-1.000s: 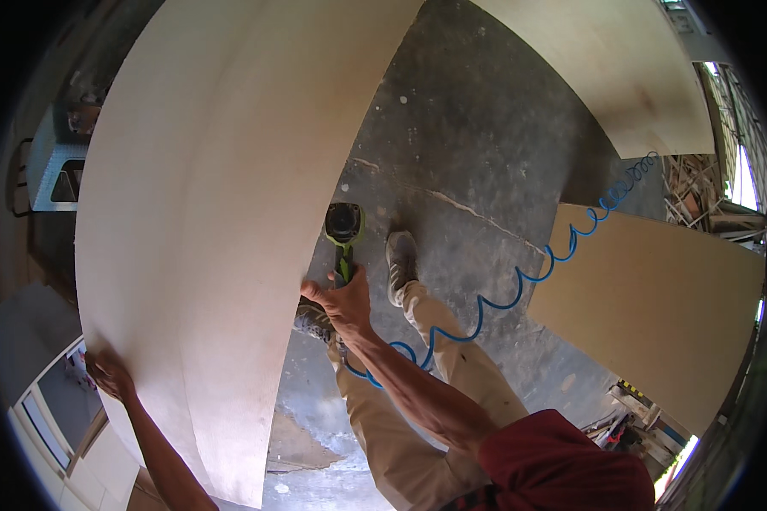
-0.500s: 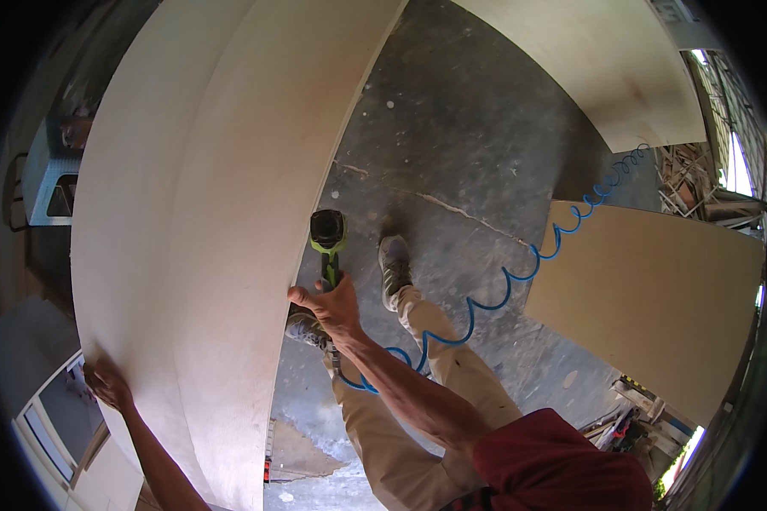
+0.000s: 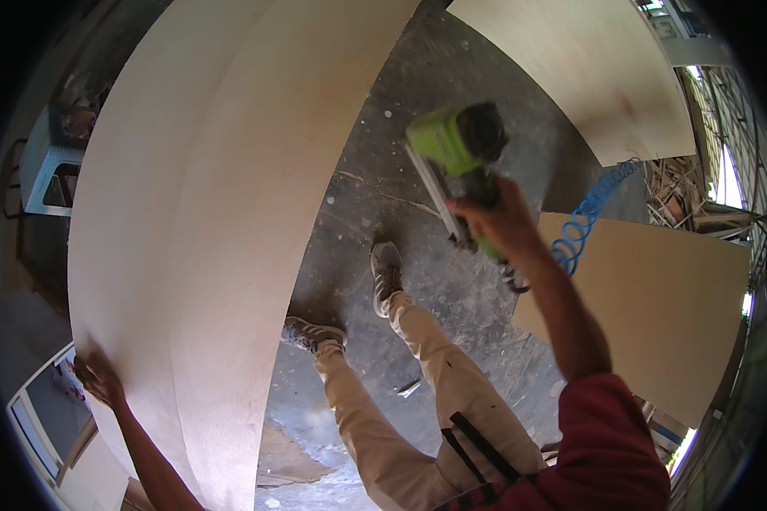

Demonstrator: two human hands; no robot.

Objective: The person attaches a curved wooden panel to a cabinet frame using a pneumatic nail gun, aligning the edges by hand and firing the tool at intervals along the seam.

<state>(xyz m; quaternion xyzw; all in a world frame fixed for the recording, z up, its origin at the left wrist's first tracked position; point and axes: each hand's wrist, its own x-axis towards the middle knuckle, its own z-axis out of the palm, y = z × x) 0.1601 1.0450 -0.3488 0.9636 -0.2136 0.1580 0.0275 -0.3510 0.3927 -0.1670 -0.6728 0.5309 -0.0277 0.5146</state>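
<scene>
My right hand [image 3: 504,223] is wrapped round the grip of a green and black air nail gun [image 3: 456,140]. The gun hangs in the air over the floor, right of the large pale plywood panel [image 3: 204,213] and apart from it; motion blurs it slightly. From behind my right forearm a coiled blue air hose [image 3: 579,226] runs to the far right. My left hand [image 3: 102,381] lies on the panel's left edge, its fingers reaching over the rim. What the fingertips touch under that edge is hidden.
A second pale panel [image 3: 584,77] stands at the far right, with a brown board [image 3: 648,298] nearer me. Scrap wood [image 3: 677,192] is heaped behind them. A light blue plastic stool [image 3: 47,166] is beyond the panel's left side. My feet are on the grey concrete floor [image 3: 452,77].
My right hand has lifted the nail gun off the panel's right edge and swung it right and up. The hose coils have bunched together. My left hand has stayed at the panel's left edge.
</scene>
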